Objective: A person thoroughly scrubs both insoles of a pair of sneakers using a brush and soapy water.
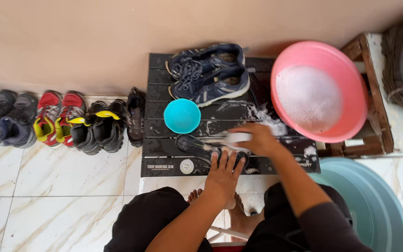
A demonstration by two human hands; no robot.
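On a low black slatted table (164,158) lies a dark insole (193,144), wet with soap foam. My left hand (223,175) presses flat on the insole's near end, fingers spread. My right hand (257,139) grips a white scrub brush (236,137) that rests on the insole; the brush looks blurred. A small turquoise bowl (182,115) stands just behind the insole. A pair of navy sneakers (211,72) sits at the table's far edge.
A pink basin (350,93) full of suds rests on a wooden crate (378,116) at the right. A pale blue tub (378,205) stands near my right knee. Several pairs of shoes (57,119) line the wall at left, on white marble tiles.
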